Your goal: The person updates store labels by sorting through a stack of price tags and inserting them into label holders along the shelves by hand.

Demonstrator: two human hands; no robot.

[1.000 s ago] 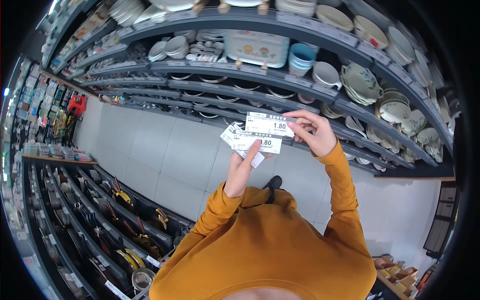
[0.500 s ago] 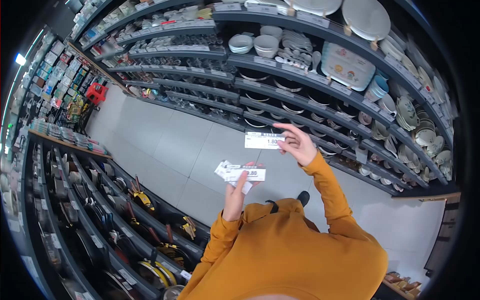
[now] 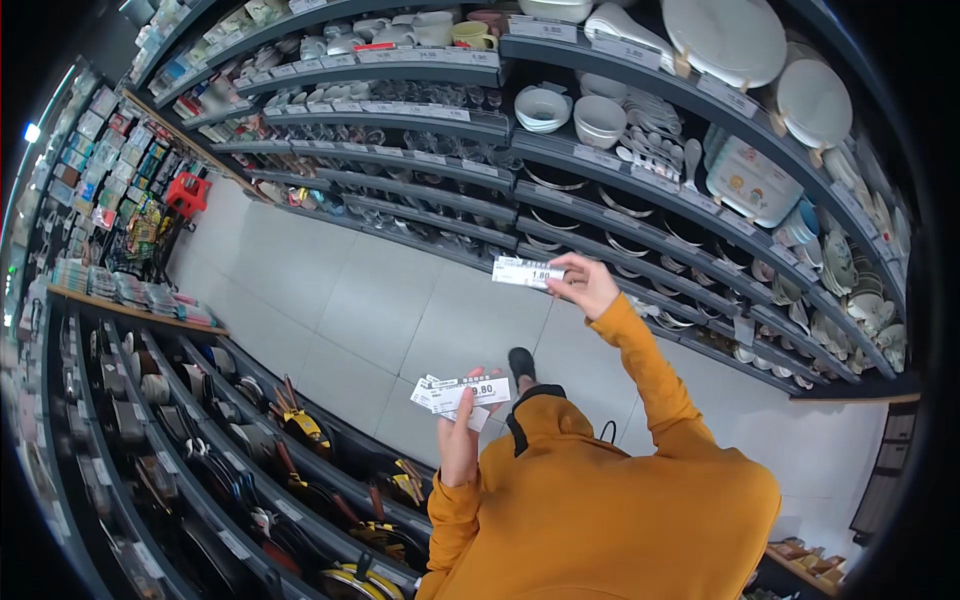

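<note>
White price tag (image 3: 515, 270) has been drawn farther from the tag stack (image 3: 438, 398), now clearly separated; tag pinched by fingers of right hand (image 3: 592, 288), stack clamped by those of left hand (image 3: 459, 444), above floor (image 3: 380, 275).

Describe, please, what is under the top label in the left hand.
Under the top label in the left hand, other white labels stick out left and below; their covered printing and count cannot be seen.

Pale tiled floor (image 3: 380, 285) between dark shelving units (image 3: 470, 73), bright light (image 3: 32, 132) far left
</note>
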